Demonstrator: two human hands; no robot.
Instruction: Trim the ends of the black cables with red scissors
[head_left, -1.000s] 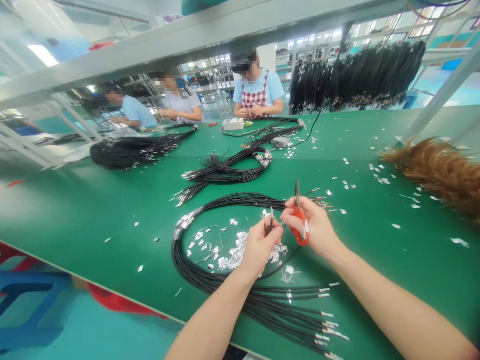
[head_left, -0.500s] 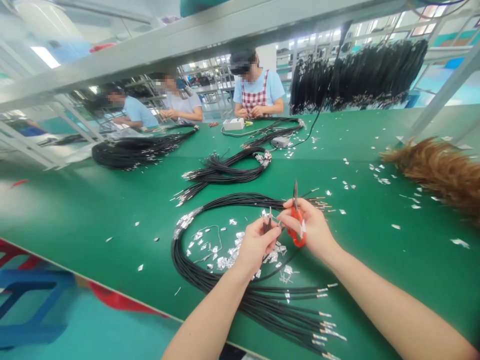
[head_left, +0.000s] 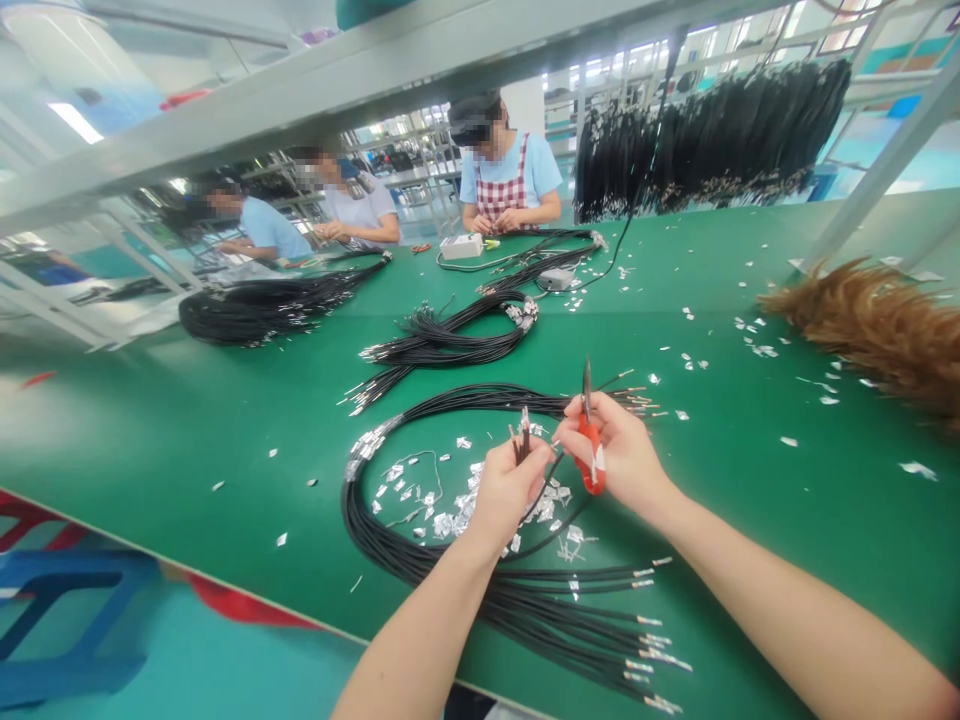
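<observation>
My left hand (head_left: 504, 490) is closed around a few black cables (head_left: 523, 440), their stripped ends pointing up above the fingers. My right hand (head_left: 619, 450) grips red-handled scissors (head_left: 592, 460) with the blades pointing up. Its thumb and forefinger pinch close to a cable end beside the left hand; whether they hold it I cannot tell. Around and below both hands curves a large bundle of black cables (head_left: 382, 545), bound with silvery tape (head_left: 367, 448) on the left. Its bare ends (head_left: 652, 650) fan out at the lower right. Foil scraps (head_left: 454, 520) lie inside the loop.
A second coiled cable bundle (head_left: 465, 350) lies beyond, with another dark bundle (head_left: 277, 305) at far left. A brown feather duster (head_left: 870, 310) rests at right. Black cables hang from a rack (head_left: 712, 140). Several co-workers sit across the green table (head_left: 187, 420). A blue stool (head_left: 75, 620) stands lower left.
My left hand has shifted slightly left, away from my right fingers, and a black cable now shows between the hands. The right hand keeps the scissors upright. The view has moved slightly.
</observation>
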